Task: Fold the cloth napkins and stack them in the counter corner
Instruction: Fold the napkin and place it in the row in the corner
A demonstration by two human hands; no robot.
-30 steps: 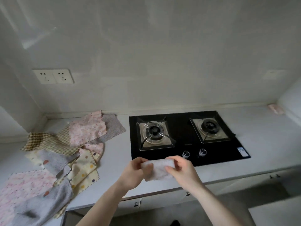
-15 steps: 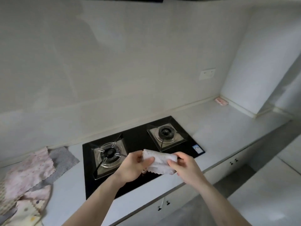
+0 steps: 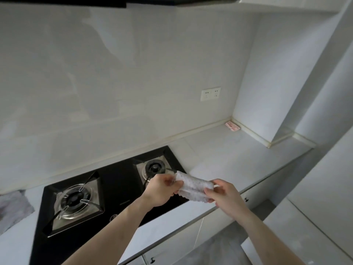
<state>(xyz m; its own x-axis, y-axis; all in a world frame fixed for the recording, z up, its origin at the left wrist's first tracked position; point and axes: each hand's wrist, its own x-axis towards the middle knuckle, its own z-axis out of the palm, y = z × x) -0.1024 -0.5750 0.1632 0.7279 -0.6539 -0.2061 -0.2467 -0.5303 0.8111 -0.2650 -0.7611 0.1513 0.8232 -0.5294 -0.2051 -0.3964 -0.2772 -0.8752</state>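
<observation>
Pale cloth: a folded napkin (image 3: 193,189), white with a faint speckled print, held in the air between both hands, above the front right corner of the hob and the bare counter just beside it.
Left hand (image 3: 162,190): fingers and thumb curled round the napkin's left end — the cloth bunches a little where they pinch it.
Right hand (image 3: 224,194): thumb and fingers closed on the napkin's right end, the fingertips on its lower edge.
Hands together: near each other, joined only by the napkin stretched between them; both forearms reach up from the lower edge of the view.
Hob (image 3: 114,190): black glass, set into the counter, with two gas burners on steel plates; the left hand hides part of the right burner.
Counter (image 3: 238,157): light grey, running from the hob rightward to the wall.
Counter corner (image 3: 232,120): where the back wall meets the side wall, well apart from the hands.
Pink folded cloth (image 3: 232,126): small, lying flat on the counter, tucked right into that corner.
Grey cloth (image 3: 13,205): loose and unfolded at the far left edge, on the counter beside the hob — only part of it shows.
Wall socket (image 3: 210,94): a white double plate on the back wall above the corner.
Cabinet fronts (image 3: 172,245): below the counter edge, with small dark knobs.
</observation>
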